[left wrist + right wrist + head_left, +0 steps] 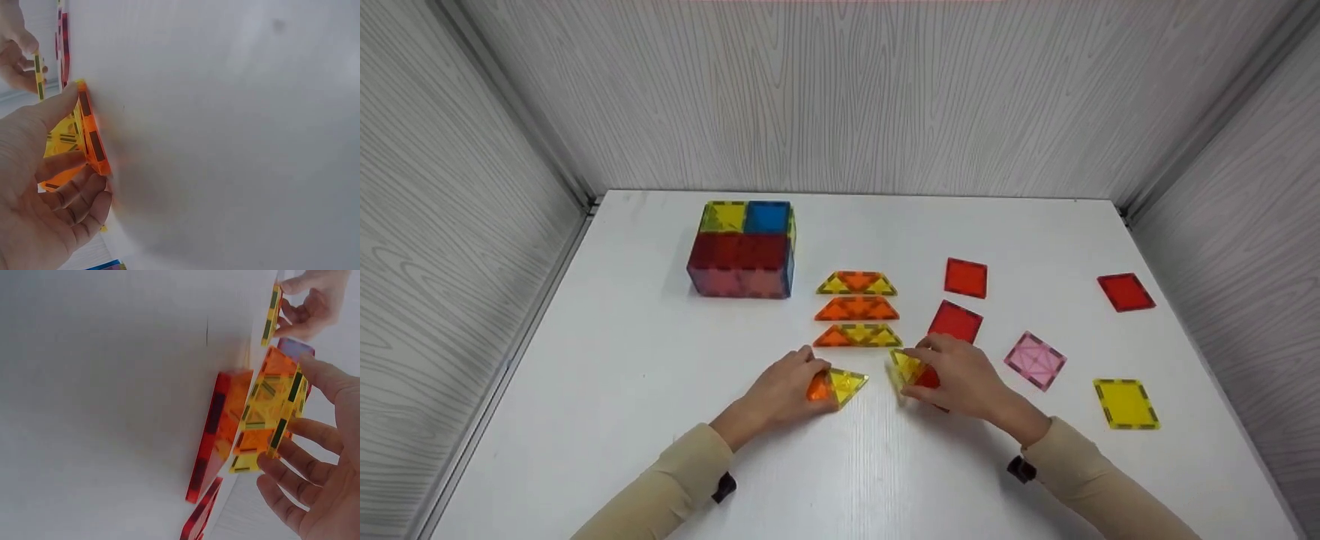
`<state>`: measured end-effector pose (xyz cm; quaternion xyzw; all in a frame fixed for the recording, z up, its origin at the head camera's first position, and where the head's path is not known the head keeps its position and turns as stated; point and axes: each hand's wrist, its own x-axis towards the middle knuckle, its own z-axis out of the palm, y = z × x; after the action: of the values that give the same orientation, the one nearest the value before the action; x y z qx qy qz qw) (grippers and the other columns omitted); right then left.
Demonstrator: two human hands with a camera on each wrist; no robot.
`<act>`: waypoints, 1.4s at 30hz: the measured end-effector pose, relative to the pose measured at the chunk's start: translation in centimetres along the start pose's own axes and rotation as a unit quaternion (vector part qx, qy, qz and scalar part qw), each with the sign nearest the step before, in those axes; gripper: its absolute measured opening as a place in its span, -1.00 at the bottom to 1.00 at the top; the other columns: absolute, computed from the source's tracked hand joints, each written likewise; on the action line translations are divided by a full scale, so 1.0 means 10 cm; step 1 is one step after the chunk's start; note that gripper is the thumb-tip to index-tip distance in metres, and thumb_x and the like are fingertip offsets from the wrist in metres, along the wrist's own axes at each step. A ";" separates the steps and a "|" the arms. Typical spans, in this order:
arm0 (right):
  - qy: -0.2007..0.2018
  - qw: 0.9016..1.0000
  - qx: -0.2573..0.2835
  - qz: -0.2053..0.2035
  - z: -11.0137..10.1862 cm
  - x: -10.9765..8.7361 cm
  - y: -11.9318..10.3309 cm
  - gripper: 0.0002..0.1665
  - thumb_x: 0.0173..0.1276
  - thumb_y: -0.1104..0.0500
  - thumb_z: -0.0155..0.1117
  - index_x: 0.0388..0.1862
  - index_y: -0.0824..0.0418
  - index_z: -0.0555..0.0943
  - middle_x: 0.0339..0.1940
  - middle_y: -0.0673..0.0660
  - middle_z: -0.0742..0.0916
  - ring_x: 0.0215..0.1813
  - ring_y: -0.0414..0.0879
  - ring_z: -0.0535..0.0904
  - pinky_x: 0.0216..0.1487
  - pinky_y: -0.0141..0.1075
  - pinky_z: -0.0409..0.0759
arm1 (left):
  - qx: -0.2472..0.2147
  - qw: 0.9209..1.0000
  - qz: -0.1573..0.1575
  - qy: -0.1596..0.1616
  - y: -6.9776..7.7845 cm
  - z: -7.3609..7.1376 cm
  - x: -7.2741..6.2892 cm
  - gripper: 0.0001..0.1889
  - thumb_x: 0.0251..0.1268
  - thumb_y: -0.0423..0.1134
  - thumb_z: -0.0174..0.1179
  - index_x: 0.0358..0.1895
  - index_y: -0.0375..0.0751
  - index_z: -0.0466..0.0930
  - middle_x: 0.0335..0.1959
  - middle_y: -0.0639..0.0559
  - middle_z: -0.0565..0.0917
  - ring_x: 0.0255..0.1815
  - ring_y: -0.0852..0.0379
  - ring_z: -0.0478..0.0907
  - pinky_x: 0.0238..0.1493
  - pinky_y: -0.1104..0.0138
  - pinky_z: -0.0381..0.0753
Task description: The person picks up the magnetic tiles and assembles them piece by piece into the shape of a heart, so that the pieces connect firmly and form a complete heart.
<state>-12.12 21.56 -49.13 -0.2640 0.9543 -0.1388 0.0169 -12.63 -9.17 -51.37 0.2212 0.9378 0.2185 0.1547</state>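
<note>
Beige sleeves [656,495] sit closest to the lens, one per side, with a small dark block [724,487] at the left cuff and another dark block [1022,469] at the right cuff. Left hand [784,384]: thumb and fingers grip an orange triangle [818,385], its edge joined to a yellow triangle [848,384]. That pair is at front centre of the table [585,352]. Right hand [960,379]: thumb and fingers pinch a loose yellow triangle [906,364], tilted and raised off the surface, across a gap from the pair.

Clutter: red square [929,377] partly under the right hand, crowding that side. Next red square [958,320] is just beyond the right hand's fingers, overlapped by them in the head view; third red square [966,278] behind that. Pink square [1036,361] near the right wrist, yellow square [1126,405] and far red square [1126,292] well off to the right.

Directly beyond the hands, three trapezoid strips stacked front to back with small gaps: orange-yellow-yellow strip [857,335], all-orange strip [857,308], yellow-orange-yellow strip [857,282]. Tile box [741,251] at rear left, top yellow, blue and red, pink front; well apart from both hands. Grained panels [840,97] close off the back and sides.
</note>
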 end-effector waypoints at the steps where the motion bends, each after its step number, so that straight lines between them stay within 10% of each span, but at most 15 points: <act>1: 0.003 1.000 -0.002 -0.003 0.02 0.02 -0.05 -0.31 0.25 -0.24 0.56 0.30 0.01 0.72 0.10 0.12 0.76 0.11 0.01 0.68 0.08 -0.05 0.75 | -0.003 1.000 -0.002 0.002 0.00 0.00 0.00 -0.32 0.31 0.16 0.44 0.37 -0.18 0.61 0.09 -0.12 0.58 -0.03 0.03 0.46 0.18 0.11 0.63; 28: -0.034 0.997 -0.044 -0.060 0.31 0.20 -0.43 -0.61 0.31 -0.10 0.58 0.01 0.06 0.83 -0.25 0.05 0.78 -0.25 -0.08 0.63 -0.20 -0.28 0.63 | 0.005 0.999 -0.025 0.031 -0.01 -0.02 -0.05 -0.40 0.28 0.11 0.46 0.24 -0.22 0.66 -0.04 -0.10 0.59 -0.12 0.04 0.44 0.06 0.14 0.61; 42: -0.048 0.997 -0.033 -0.047 0.33 0.25 -0.38 -0.34 0.27 -0.20 0.57 0.24 0.11 0.74 -0.02 0.09 0.77 -0.07 -0.07 0.66 -0.10 -0.22 0.71 | 0.024 0.999 0.024 0.027 0.06 0.02 -0.08 -0.35 0.26 0.17 0.48 0.20 -0.28 0.65 -0.03 -0.11 0.58 -0.09 0.04 0.45 0.06 0.14 0.62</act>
<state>-12.02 16.37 -51.14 -0.3151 0.9431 -0.0952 0.0472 -11.66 -9.06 -51.07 0.2410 0.9411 0.2055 0.1184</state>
